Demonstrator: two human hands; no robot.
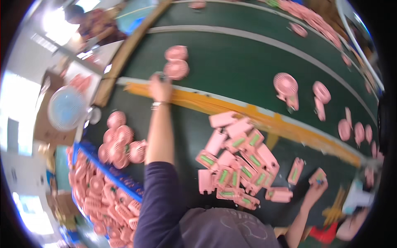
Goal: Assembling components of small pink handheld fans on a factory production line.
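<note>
My left hand (160,87) is stretched out over the yellow-taped edge of the green belt. Its fingers are curled and blurred round something small and greyish that I cannot make out, right beside two round pink fan heads (176,69). On the right, my right hand (317,191) grips a pink handle shell (317,176) with a green piece inside. Close to that hand lies another pink handle shell (295,170). Between my arms is a heap of pink handle shells (240,159), many with green strips showing.
A cluster of pink fan heads (120,142) sits left of my forearm. Beyond it a blue-edged bin (109,173) holds many pink parts. More pink fans (286,84) lie on the belt (231,62). A person (97,27) sits at the far left.
</note>
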